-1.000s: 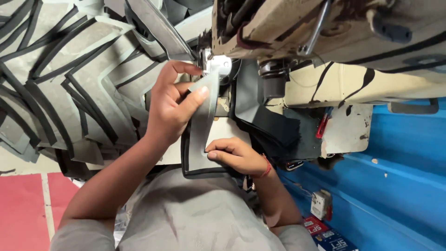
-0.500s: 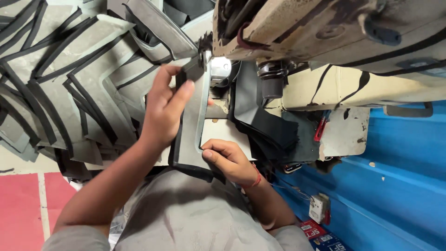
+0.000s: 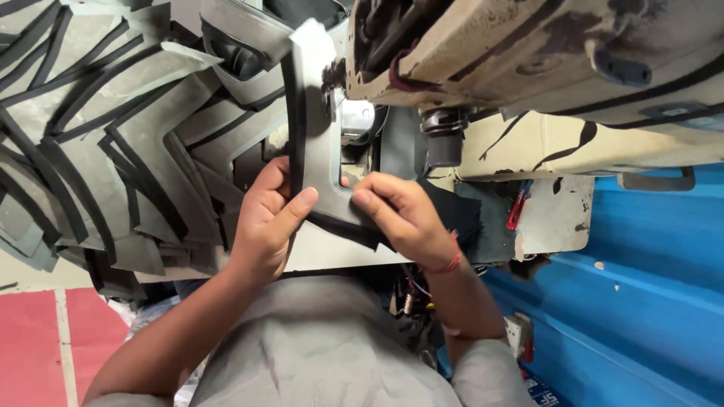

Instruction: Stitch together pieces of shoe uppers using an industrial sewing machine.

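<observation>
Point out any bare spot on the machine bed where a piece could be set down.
Bare pale bed lies right of the black fabric, beside the red clip. A thin strip shows under the left hand. The stacked grey pieces crowd the left; both hands hold the grey piece at the needle.

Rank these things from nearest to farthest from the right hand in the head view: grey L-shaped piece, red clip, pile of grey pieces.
From the right hand:
1. grey L-shaped piece, held in its fingers.
2. red clip, to the image right, on the machine table.
3. pile of grey pieces, far image left.

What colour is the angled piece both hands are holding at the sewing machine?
Grey with a black edge band, seen in the head view: the angled piece.
</observation>
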